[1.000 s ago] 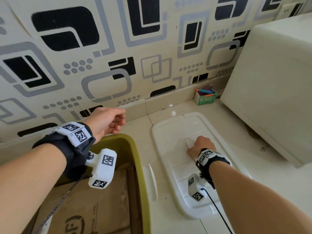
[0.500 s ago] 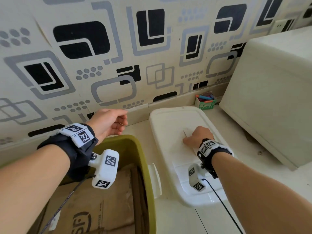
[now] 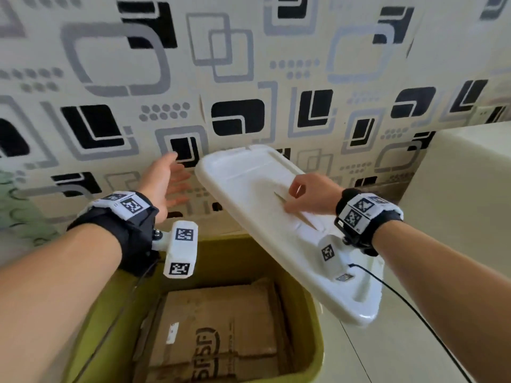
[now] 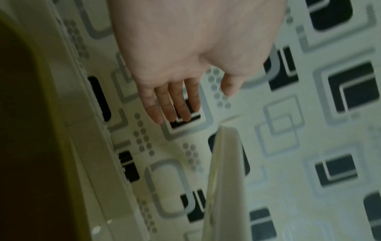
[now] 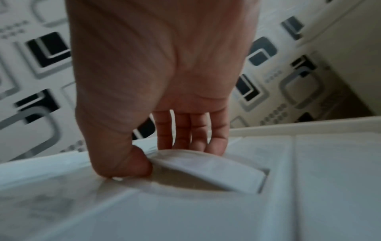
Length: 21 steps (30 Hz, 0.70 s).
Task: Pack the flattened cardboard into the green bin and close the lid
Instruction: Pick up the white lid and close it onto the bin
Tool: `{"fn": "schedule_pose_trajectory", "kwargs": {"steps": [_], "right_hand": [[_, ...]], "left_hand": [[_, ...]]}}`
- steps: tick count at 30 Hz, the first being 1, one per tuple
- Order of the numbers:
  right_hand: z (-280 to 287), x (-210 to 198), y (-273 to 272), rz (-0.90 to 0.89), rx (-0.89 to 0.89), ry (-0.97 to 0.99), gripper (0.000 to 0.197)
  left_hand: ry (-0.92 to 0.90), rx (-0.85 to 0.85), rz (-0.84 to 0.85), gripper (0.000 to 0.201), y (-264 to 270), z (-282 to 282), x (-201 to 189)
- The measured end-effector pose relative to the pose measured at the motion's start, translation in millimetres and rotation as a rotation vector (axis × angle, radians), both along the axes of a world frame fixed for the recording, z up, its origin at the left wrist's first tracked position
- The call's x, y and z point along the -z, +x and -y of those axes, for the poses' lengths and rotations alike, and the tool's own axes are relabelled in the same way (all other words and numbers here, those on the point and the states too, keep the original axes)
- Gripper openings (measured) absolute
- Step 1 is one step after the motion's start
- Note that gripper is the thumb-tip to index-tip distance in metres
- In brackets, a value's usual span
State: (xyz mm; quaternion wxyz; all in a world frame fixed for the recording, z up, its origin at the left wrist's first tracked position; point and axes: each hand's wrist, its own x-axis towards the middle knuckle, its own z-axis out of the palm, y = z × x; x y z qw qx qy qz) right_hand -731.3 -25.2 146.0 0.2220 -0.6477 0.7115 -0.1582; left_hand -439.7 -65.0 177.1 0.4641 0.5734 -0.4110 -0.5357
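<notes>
R hand (image 3: 309,193) grips white lid (image 3: 249,175) by handle, tilted over green bin (image 3: 312,313).

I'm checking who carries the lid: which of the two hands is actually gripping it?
The right hand: its fingers and thumb pinch the flip-up handle of the white plastic lid. The left hand hangs open beside the lid, apart from it.

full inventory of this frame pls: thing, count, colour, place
green bin: 1, olive green, lower centre, open
flattened cardboard: several layers, brown, inside the bin
lid: 1, white, tilted in the air over the bin's right side
lid handle: 1, white, lid top
wall: cream, black-grey squares, behind
cabinet: 1, cream, right
wrist cameras: 2, white
left hand: open, beside the lid's far corner
right hand: gripping the lid handle
</notes>
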Motion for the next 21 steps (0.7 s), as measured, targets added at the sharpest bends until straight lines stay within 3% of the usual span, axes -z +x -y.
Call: {"fn": "schedule_pose_trajectory", "kwargs": {"steps": [5,11,16,21], "right_hand": [[-22,-9,100,-0.136,-0.312,0.088,0.043],[-41,12,202,-0.294,-0.576,0.175,0.039],[-43,30,237,-0.33,-0.639,0.219,0.038],[-45,40,237,-0.362,-0.632,0.225,0.042]], "left_hand": [[0.079,0.038,0.189,0.038,90,-25,-8],[0.227,0.053,0.281,0.027,151,-52,23],[0.283,-0.013,0.315,0.04,168,-56,56],[0.292,-0.066,0.399,0.046,171,-57,82]]}}
